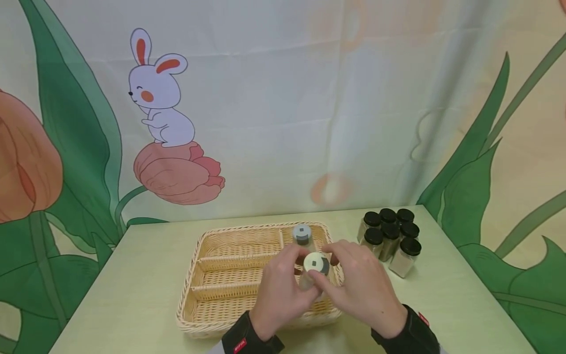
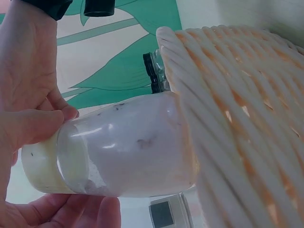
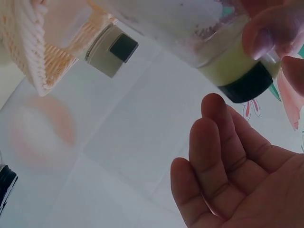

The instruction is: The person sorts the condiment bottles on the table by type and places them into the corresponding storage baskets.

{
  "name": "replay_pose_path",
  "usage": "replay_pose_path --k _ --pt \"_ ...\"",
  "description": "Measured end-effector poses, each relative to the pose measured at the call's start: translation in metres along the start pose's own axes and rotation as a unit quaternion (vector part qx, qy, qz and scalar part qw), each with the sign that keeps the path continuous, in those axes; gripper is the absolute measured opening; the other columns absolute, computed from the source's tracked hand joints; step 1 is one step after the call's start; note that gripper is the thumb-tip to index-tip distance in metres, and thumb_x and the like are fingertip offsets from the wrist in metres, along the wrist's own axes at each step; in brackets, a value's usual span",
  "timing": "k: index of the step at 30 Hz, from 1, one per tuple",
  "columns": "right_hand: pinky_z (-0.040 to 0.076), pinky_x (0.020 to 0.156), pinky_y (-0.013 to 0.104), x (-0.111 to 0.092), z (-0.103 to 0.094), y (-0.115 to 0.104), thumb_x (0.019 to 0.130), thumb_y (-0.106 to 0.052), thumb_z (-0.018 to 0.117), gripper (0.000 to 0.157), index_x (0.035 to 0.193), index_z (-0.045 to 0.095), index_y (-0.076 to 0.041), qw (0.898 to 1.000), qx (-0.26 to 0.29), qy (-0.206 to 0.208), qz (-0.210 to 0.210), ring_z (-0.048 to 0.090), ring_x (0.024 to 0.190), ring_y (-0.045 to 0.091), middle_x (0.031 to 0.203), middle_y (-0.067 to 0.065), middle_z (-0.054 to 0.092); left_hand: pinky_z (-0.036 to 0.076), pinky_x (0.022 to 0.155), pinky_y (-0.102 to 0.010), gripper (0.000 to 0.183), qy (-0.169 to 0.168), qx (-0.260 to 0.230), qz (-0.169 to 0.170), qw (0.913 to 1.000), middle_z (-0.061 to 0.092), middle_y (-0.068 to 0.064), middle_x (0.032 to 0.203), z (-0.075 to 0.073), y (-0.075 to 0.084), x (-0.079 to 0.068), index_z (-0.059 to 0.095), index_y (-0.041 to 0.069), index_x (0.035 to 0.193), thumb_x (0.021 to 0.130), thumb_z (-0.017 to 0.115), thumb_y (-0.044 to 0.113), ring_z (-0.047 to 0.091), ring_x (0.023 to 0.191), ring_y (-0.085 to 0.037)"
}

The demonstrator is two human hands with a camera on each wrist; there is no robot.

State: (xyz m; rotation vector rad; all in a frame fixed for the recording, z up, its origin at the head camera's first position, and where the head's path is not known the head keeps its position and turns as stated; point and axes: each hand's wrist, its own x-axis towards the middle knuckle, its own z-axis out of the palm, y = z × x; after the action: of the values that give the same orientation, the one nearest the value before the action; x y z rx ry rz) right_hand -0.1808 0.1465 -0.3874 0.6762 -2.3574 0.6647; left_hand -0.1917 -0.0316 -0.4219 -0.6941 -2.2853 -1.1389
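A clear spice jar (image 2: 133, 147) with a cream cap (image 1: 312, 265) and a dark patch on the cap's side stands over the right part of a wicker basket (image 1: 189, 282). My left hand (image 1: 283, 280) grips this jar near the cap, thumb on one side and fingers on the other. Over the cap is my right hand (image 1: 364, 282), its thumb at the cap's near edge. Its other fingers (image 3: 204, 147) are spread apart from the cap in the right wrist view. Another jar with a grey cap (image 1: 302, 234) stands in the basket's back right compartment.
Dividers (image 1: 239, 286) split the basket into compartments. Several jars with black lids (image 1: 390, 231) stand grouped on the pale table (image 1: 128, 290), right of the basket. Behind the table hangs a printed cloth (image 1: 274, 123) with a rabbit and flowers.
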Motion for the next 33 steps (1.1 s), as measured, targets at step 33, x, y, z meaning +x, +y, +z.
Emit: replay_pose_path --k 33 --pt "0.043 0.06 0.027 -0.014 -0.007 0.057 0.083 -0.051 0.072 0.042 0.102 0.071 -0.013 0.996 -0.08 -0.011 0.045 0.051 0.069 0.005 0.078 -0.01 0.058 0.052 0.069 -0.02 0.042 -0.056 0.003 -0.051 0.9971 0.059 0.012 0.098 0.002 -0.015 -0.005 0.059 0.019 0.102 0.072 0.084 0.034 0.058 0.088 -0.004"
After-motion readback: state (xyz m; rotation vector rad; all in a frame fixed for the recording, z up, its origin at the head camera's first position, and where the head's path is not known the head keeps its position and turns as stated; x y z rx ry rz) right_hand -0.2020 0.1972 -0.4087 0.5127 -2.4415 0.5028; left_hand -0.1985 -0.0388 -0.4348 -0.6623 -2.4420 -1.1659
